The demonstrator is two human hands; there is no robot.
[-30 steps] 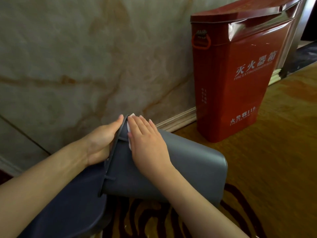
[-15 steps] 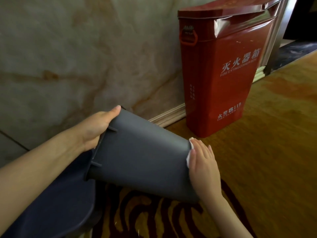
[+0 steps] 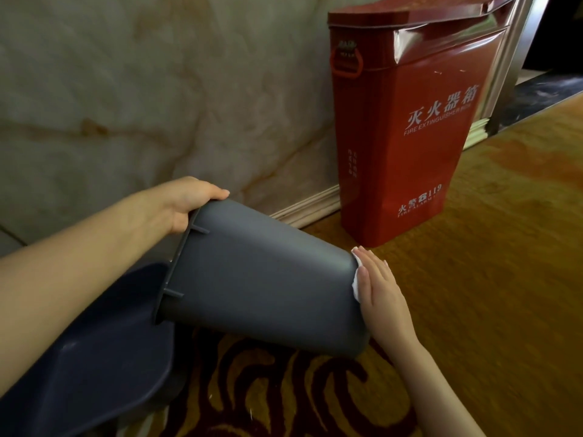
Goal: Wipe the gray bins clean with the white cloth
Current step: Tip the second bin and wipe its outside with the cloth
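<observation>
Left hand point(image 3: 186, 200) grips tilted gray bin point(image 3: 258, 279); right hand point(image 3: 383, 294) presses white cloth point(image 3: 356, 280) underneath.

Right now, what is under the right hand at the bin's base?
The white cloth is pressed between the right hand and the base of the gray bin. Only its edge shows; the hand covers the rest, and the base itself faces away.

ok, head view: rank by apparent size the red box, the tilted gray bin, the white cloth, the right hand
1. Red box and gray bin: look about alike; the bin is nearer the camera, so I won't rank them.
2. Right hand.
3. White cloth: only a sliver shows, the rest hidden under the hand.
</observation>
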